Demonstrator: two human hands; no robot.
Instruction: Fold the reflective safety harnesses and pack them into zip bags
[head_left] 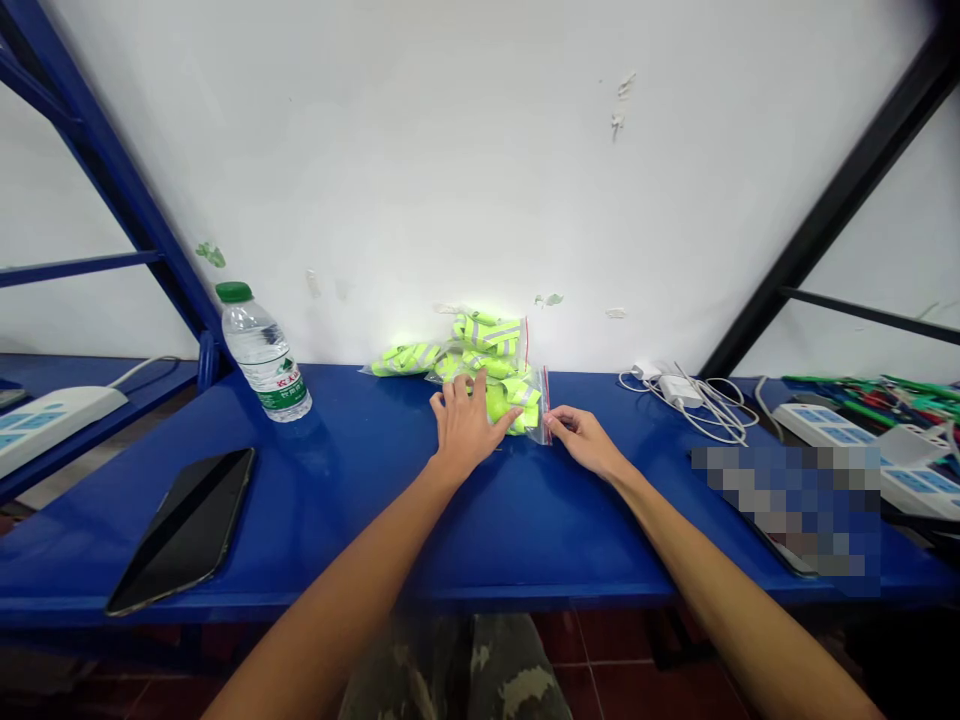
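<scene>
On the blue shelf (360, 520) against the white wall lies a small pile of clear zip bags holding folded neon-yellow reflective bands (480, 350). My left hand (465, 425) lies flat, fingers spread, on the nearest bag (517, 405). My right hand (581, 435) pinches the red-lined zip edge of that same bag at its right end.
A water bottle with a green cap (264, 352) stands at the back left. A black phone (187, 525) lies flat at the front left. White chargers and cables (686, 392) sit to the right, power strips (45, 420) at both sides, and a blurred patch covers something at the front right.
</scene>
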